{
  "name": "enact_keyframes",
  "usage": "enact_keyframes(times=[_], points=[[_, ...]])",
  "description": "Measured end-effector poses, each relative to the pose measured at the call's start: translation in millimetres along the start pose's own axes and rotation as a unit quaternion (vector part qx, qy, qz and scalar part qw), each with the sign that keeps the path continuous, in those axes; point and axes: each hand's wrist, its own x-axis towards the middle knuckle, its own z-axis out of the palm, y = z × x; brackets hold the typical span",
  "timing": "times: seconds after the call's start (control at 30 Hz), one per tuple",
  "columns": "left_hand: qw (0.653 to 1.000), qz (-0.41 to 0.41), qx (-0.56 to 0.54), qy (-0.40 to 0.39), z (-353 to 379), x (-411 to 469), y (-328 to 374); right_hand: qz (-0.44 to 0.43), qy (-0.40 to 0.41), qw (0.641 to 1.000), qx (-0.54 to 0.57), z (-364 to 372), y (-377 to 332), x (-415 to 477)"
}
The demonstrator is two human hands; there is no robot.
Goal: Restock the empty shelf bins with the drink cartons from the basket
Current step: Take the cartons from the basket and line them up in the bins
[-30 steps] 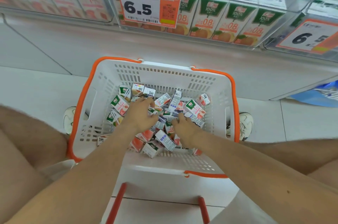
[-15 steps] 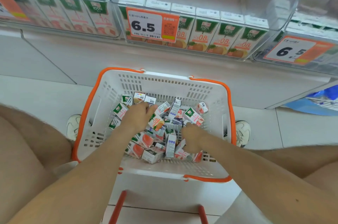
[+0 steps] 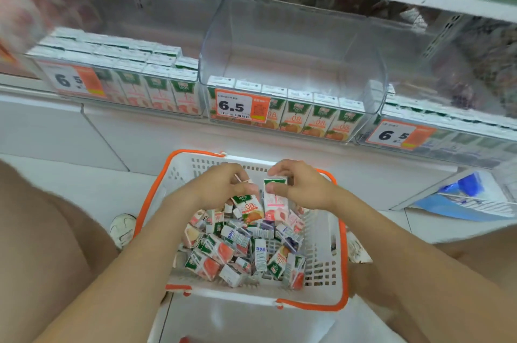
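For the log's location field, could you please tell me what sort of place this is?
Most likely a shop, a convenience store or supermarket: price tags reading 6.5 front clear shelf bins of juice cartons, and a white shopping basket holds loose cartons.

left hand (image 3: 221,186): fingers curled, gripping small orange-and-green drink carton (image 3: 249,207) | right hand (image 3: 300,188): thumb and fingers pinching top of small pink-and-white drink carton (image 3: 275,201) | forearms (image 3: 156,244): bare, stretched forward, converging, hands close together

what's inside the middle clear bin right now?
One front row of orange-fruit cartons; the space behind them in the bin looks bare. The 6.5 price tag covers the leftmost cartons' faces.
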Motion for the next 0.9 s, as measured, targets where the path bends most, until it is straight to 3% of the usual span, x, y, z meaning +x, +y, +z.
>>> enact_keyframes(times=[0.37, 0.6, 0.77, 0.9], points=[[0.967, 0.154, 0.167, 0.119, -106, -54, 69, -0.117, 0.162, 0.978, 0.055, -25, -109, -8], [0.937, 0.147, 0.209, 0.239, -186, -73, 76, -0.214, 0.291, 0.924, 0.125, -47, -204, 11], [0.908, 0.094, 0.152, 0.379, -215, -61, 54, -0.286, 0.342, 0.888, -0.108, -56, -256, 67], [0.906, 0.056, 0.142, 0.395, -220, -50, 47, -0.259, 0.329, 0.847, -0.327, -60, -266, 129]])
